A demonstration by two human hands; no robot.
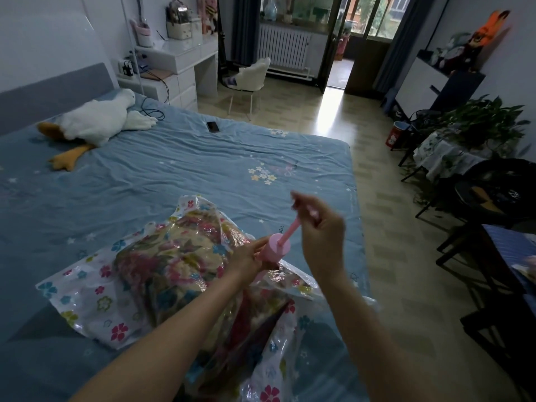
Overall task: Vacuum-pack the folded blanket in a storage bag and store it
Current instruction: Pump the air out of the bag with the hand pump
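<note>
Pink hand pump (278, 247) at lower centre, stood on storage bag (87, 297) with folded blanket (174, 265) inside, on bed (174, 158). Left hand (246, 261) gripping barrel, right hand (320, 227) gripping raised handle. Pumping step, probably; next, push straight down, keeping nozzle seated.

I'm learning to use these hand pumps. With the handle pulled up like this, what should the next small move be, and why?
Probably push the handle down with the right hand: the pink pump, steadied by the left hand, has its rod extended, and the storage bag looks puffy.
</note>
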